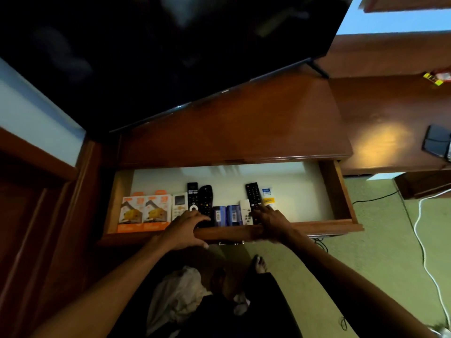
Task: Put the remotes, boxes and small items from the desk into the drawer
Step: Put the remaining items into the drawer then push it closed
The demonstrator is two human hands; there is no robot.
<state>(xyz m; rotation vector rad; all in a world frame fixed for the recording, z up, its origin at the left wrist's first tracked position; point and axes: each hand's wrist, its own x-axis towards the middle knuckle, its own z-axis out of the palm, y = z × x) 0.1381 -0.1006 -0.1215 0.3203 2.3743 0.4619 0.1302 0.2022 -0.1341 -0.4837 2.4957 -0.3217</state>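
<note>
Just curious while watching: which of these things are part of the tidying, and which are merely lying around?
Part of the job: open wooden drawer; two orange boxes; black remotes; blue boxes; both hands.

Lying about: black television; white cable; crumpled grey cloth.

The open wooden drawer (340, 191) holds two orange-and-white printed boxes, one (130, 213) beside the other (156, 212). There are three black remotes: a slim one (192, 195), a rounded one (205, 198) and a long one (253, 195). One white remote with a dark screen (179, 207) lies there, two small blue boxes (219, 215) (233, 214), one small white item (246, 212), and two small cards, blue-marked (266, 191) and yellow (268, 200). Two hands, left (185, 229) and right (272, 222), are on the drawer front.
</note>
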